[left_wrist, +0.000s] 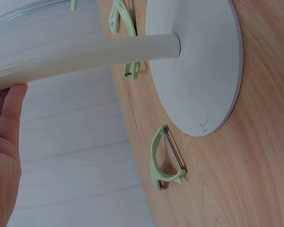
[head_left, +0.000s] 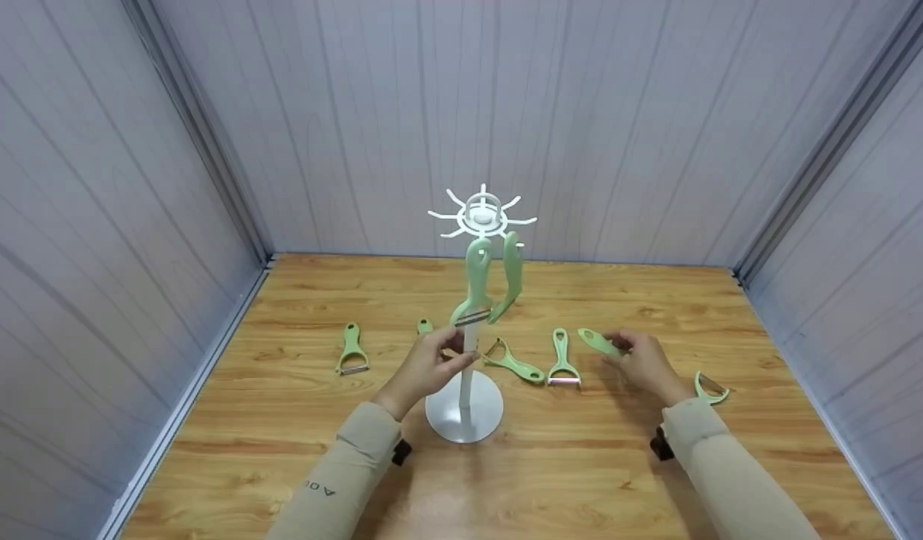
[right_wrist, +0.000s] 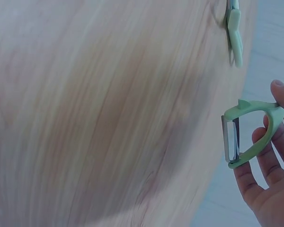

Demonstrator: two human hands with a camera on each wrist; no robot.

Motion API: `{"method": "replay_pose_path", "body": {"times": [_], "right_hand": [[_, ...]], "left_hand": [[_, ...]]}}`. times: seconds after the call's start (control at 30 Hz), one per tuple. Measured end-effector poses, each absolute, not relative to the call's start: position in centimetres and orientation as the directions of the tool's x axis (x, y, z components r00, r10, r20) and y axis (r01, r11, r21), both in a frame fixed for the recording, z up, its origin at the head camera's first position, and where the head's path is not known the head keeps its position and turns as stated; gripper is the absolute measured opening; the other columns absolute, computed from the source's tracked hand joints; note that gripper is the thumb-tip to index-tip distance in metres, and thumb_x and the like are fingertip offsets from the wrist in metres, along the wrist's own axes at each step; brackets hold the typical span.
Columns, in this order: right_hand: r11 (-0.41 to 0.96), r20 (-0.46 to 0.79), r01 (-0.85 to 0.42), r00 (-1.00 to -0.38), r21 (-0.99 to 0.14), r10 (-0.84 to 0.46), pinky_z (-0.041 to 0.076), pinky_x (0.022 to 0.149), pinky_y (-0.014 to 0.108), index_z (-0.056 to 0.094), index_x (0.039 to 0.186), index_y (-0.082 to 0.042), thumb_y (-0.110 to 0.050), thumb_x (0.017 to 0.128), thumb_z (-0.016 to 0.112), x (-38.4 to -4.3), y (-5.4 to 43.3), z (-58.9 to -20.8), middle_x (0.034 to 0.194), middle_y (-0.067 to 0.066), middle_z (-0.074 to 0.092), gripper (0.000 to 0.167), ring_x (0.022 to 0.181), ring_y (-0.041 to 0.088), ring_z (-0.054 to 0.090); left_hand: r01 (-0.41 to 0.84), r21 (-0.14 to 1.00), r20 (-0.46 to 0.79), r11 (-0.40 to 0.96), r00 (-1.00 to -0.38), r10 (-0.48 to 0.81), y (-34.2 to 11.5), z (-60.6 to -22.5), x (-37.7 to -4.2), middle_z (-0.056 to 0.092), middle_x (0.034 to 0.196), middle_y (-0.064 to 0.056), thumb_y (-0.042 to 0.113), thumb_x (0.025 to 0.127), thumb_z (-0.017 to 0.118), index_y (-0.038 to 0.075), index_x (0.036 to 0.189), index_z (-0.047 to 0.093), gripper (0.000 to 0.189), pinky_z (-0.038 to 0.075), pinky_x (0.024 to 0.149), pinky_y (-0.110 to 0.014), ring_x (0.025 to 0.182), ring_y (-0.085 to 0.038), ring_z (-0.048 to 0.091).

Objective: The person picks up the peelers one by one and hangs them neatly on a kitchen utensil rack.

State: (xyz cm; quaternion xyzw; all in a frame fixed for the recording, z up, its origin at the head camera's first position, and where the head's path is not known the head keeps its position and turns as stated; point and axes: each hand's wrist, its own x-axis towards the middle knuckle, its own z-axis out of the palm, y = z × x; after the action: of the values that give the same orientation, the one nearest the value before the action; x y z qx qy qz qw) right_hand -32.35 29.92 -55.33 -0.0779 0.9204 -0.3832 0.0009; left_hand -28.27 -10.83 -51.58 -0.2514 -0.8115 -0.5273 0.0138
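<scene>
A white stand (head_left: 465, 390) has a round base (left_wrist: 203, 90), an upright pole (left_wrist: 99, 53) and a ring of hooks (head_left: 483, 217) on top. My left hand (head_left: 435, 363) holds the pole between thumb and fingers, below two hanging peelers. One light green peeler (head_left: 477, 270) hangs at the front with its blade low; another peeler (head_left: 513, 274) hangs just right of it. Off to the right, my right hand (head_left: 642, 365) pinches a green peeler (right_wrist: 273, 122) near its neck. That peeler is raised off the table, its handle pointing up and left in the head view.
Around the stand, several more green peelers lie on the wooden table (head_left: 581, 465): a peeler (head_left: 352, 347) at left, one (head_left: 424, 325) partly behind my left hand, two (head_left: 519, 367) (head_left: 561, 358) right of the pole, and one (head_left: 710, 388) beside my right sleeve. Panelled walls (head_left: 581, 127) enclose the table.
</scene>
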Motion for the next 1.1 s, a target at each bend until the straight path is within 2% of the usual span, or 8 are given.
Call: {"method": "replay_pose_path", "body": {"times": [0.17,0.43,0.6,0.83,1.1], "right_hand": [[0.682,0.076,-0.160,-0.986,-0.714,-0.151,0.055,0.100,0.058,0.071,0.133,0.004,-0.005,0.100,0.078,-32.1,29.2,-55.2,0.120,0.023,0.073,0.035,0.114,0.038,0.067],[0.655,0.120,-0.172,-0.985,-0.736,-0.123,0.057,0.090,0.040,0.072,0.131,0.003,-0.005,0.099,0.079,-31.5,28.0,-54.7,0.114,0.019,0.074,0.034,0.108,0.033,0.068],[0.645,0.150,-0.188,-0.982,-0.741,-0.113,0.056,0.090,0.038,0.072,0.131,0.005,-0.005,0.098,0.079,-31.2,27.5,-54.5,0.114,0.020,0.075,0.035,0.108,0.034,0.069],[0.621,0.140,-0.184,-0.983,-0.762,-0.119,0.056,0.091,0.037,0.072,0.133,0.002,-0.008,0.100,0.079,-30.9,26.5,-54.0,0.115,0.017,0.074,0.036,0.109,0.030,0.067],[0.594,0.176,-0.213,-0.977,-0.776,-0.120,0.054,0.083,0.024,0.073,0.132,0.001,-0.007,0.099,0.080,-30.5,25.6,-53.3,0.113,0.016,0.076,0.035,0.106,0.028,0.068]], "left_hand": [[0.420,0.853,0.287,0.309,-0.873,0.394,-10.9,-51.7,-28.3,0.076,0.107,-0.012,0.016,0.105,0.073,-0.001,0.118,0.070,0.022,0.061,0.080,-0.028,0.102,-0.023,0.072],[0.427,0.852,0.296,0.303,-0.870,0.395,-10.8,-51.8,-28.2,0.076,0.107,-0.012,0.017,0.106,0.073,-0.002,0.119,0.070,0.023,0.062,0.080,-0.029,0.102,-0.024,0.072],[0.432,0.850,0.299,0.302,-0.867,0.399,-10.8,-51.8,-28.2,0.076,0.108,-0.013,0.016,0.106,0.073,-0.005,0.120,0.069,0.025,0.062,0.080,-0.029,0.102,-0.025,0.072],[0.438,0.846,0.308,0.305,-0.868,0.390,-10.8,-51.7,-28.2,0.076,0.108,-0.012,0.015,0.106,0.073,0.002,0.117,0.071,0.018,0.061,0.080,-0.027,0.101,-0.024,0.072],[0.461,0.832,0.334,0.309,-0.861,0.383,-10.6,-51.8,-28.3,0.077,0.106,-0.013,0.013,0.104,0.075,0.001,0.115,0.071,0.018,0.059,0.077,-0.024,0.100,-0.025,0.073]]}}
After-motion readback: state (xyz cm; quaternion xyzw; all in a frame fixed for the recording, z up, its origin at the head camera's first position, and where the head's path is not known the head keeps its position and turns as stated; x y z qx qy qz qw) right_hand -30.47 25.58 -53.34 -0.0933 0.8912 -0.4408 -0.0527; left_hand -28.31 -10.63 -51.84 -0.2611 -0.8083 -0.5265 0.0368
